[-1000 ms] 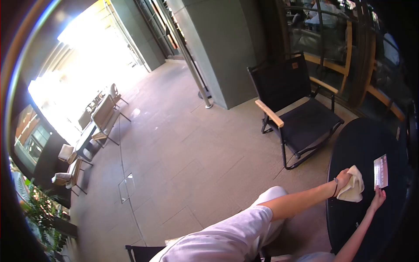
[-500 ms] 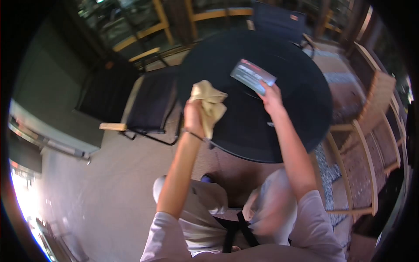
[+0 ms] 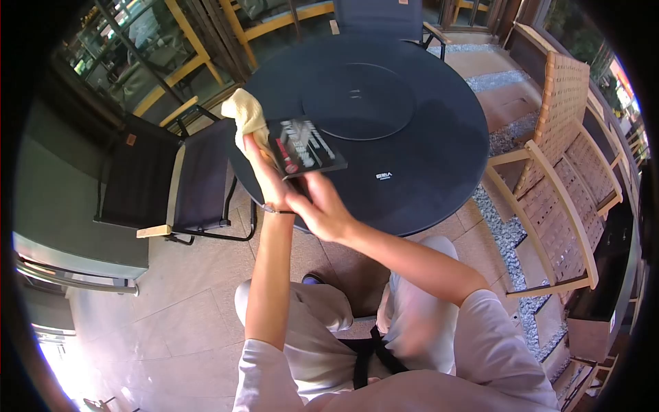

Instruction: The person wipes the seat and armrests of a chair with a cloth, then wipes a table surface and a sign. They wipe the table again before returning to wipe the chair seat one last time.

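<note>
My left hand [image 3: 261,172] is closed around a pale yellow cloth [image 3: 244,115], which bunches up above the fingers over the left edge of the round black table [image 3: 432,172]. My right hand [image 3: 324,209] has crossed over to the left and grips the lower edge of a flat black sign [image 3: 306,145] with white and red lettering. The sign is tilted, its printed face toward me, and its left edge meets the cloth. Both hands come together near the wrists. The fingers behind the sign are partly hidden.
A round turntable [image 3: 358,103] sits mid-table. Black folding chairs stand at left [image 3: 199,172] and at the back [image 3: 377,17]. A woven wooden chair [image 3: 552,206] is on the right, beside a gravel strip [image 3: 504,237]. A grey cabinet [image 3: 75,178] borders the left.
My right hand has brought the sign left and toward me, up against the cloth, turning it. My left hand has shifted left with the cloth. The view has also moved.
</note>
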`<act>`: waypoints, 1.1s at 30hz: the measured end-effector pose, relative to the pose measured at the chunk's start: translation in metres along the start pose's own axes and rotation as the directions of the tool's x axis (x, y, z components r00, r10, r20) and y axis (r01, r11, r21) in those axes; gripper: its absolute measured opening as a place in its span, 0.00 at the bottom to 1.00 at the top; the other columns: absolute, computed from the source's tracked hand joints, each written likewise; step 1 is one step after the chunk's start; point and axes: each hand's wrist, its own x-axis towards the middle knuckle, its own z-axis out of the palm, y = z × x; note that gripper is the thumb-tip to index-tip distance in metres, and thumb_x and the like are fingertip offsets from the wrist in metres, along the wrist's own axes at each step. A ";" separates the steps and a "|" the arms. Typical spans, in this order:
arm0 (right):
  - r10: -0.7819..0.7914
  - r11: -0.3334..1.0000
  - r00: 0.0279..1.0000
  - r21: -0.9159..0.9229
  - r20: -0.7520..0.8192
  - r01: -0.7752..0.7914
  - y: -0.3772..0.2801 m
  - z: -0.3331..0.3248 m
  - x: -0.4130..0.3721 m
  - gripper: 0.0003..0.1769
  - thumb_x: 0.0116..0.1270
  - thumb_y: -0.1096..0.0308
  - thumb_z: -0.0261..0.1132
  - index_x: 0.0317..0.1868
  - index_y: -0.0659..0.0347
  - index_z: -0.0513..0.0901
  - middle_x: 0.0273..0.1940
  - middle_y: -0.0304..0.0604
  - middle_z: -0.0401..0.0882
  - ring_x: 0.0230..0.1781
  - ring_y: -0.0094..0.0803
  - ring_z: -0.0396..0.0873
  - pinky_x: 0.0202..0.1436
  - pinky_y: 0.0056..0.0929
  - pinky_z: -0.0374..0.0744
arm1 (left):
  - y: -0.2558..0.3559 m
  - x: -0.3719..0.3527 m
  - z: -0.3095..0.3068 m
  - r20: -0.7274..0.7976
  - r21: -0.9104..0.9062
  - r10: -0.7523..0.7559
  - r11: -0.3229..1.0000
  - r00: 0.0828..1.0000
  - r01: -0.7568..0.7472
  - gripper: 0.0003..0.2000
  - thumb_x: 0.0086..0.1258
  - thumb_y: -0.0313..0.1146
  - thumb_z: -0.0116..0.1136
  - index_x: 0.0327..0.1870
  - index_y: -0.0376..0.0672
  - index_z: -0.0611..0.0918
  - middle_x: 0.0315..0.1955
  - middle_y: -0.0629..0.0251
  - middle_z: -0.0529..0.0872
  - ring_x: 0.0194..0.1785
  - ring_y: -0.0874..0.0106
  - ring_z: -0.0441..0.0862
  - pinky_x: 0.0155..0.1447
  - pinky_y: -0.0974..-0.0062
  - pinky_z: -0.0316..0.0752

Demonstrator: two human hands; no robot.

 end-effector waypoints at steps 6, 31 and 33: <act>0.003 0.993 0.975 -0.117 0.223 0.023 -0.026 -0.016 0.002 0.37 0.75 0.50 0.57 0.72 0.69 0.59 0.70 0.62 0.61 0.72 0.56 0.61 0.74 0.48 0.58 | 0.000 -0.022 0.001 0.276 -0.228 -0.090 0.961 0.957 0.156 0.28 0.78 0.58 0.46 0.66 0.45 0.72 0.56 0.64 0.81 0.55 0.68 0.81 0.61 0.66 0.78; 0.174 0.956 0.975 0.263 -0.140 -0.133 -0.028 -0.054 0.011 0.17 0.76 0.59 0.63 0.44 0.69 0.84 0.32 0.32 0.79 0.30 0.15 0.72 0.33 0.19 0.71 | 0.034 -0.001 -0.002 0.205 0.041 -0.216 0.976 0.955 0.212 0.33 0.80 0.60 0.35 0.68 0.39 0.71 0.59 0.51 0.80 0.61 0.58 0.80 0.67 0.63 0.74; 0.347 0.798 0.934 0.550 -0.085 -0.246 -0.034 -0.064 0.020 0.16 0.75 0.59 0.64 0.44 0.68 0.84 0.35 0.36 0.83 0.33 0.18 0.79 0.38 0.22 0.78 | 0.048 0.004 -0.016 0.279 -0.122 -0.418 0.878 0.865 0.463 0.33 0.79 0.59 0.36 0.67 0.36 0.72 0.59 0.49 0.81 0.63 0.55 0.79 0.66 0.60 0.75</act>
